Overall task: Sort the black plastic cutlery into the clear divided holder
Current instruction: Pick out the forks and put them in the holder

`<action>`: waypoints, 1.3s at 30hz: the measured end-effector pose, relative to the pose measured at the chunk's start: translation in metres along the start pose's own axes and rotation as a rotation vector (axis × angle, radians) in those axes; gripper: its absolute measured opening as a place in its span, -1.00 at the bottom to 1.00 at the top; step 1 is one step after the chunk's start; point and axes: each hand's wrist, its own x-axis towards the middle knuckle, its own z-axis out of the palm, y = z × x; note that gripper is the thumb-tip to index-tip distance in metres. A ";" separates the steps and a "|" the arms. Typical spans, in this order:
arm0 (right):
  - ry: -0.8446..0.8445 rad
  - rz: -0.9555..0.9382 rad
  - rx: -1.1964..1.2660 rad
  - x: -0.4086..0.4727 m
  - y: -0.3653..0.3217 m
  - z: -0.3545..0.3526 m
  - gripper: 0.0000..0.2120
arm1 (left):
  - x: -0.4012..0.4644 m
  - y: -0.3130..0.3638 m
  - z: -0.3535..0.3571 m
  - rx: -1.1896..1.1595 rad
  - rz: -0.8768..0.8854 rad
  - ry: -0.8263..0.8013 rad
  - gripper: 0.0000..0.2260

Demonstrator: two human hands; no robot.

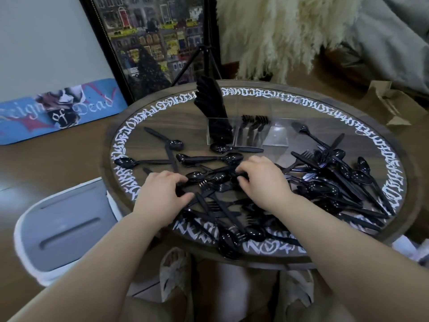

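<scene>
A person's two hands work a tangle of black plastic cutlery [222, 182] spread over a round wooden surface [348, 126] ringed with white calligraphic lettering. The left hand [160, 194] rests at the near-left edge of the pile, fingers curled down onto the pieces; whether it holds one cannot be told. The right hand [262, 180] has its fingers bent over the centre of the heap, apparently pinching at a handle, though the grip is hidden.

The clear divided holder [246, 133] stands beyond the hands, toward the far side of the surface. Its left compartment is packed with upright knives [212, 105]; the middle one holds a few forks [254, 123], tines up; the right one looks empty.

Loose spoons [176, 145] lie to the left, and a denser heap [343, 180] sprawls to the right.

The pieces are glossy, thin and slippery-looking, with handles crossed over one another. The step would likely go best by singling out one type, lifting it by the handle clear of its neighbours, and dropping it handle-first into the matching compartment, so the light holder is not knocked over.
</scene>
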 end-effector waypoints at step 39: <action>-0.222 0.107 0.043 0.000 0.012 0.011 -0.74 | 0.020 0.036 0.021 -0.077 0.149 -0.001 -0.70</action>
